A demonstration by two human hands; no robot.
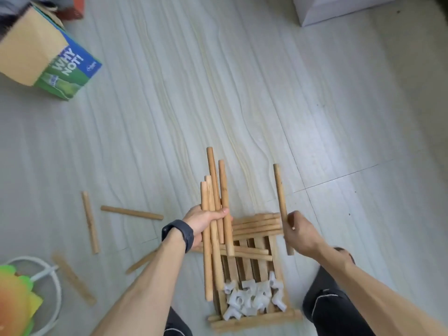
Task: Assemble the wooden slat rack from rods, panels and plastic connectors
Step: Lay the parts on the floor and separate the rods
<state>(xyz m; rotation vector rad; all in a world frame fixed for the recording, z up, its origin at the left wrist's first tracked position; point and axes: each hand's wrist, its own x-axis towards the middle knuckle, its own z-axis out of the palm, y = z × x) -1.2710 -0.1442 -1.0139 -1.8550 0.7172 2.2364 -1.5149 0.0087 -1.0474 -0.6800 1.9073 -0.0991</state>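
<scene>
Left hand (194, 224): your grip is clamped round a bundle (215, 187) of four rods. They stand near upright, tops fanned apart, lower ends hanging over the panel. A black watch (179, 235) is on that wrist.

Right hand (300, 231): your grip is closed on a single rod (280, 190), held at its lower half and slightly tilted, well apart from the bundle.

The slatted panel (257, 318) lies flat on the floor (242, 93) between your knees, below both hands.
- Far end: a stack (257, 223) of rods lies across it, four or five; the overlap blocks a firm count.
- Middle: a crosswise pair (252, 254) of rods.
- Near end: a heap of white connectors (252, 299), too jumbled to count.

Floor to your left: four loose sticks (90, 221), one of them blurred.

Far left: one cardboard box (48, 57).
</scene>
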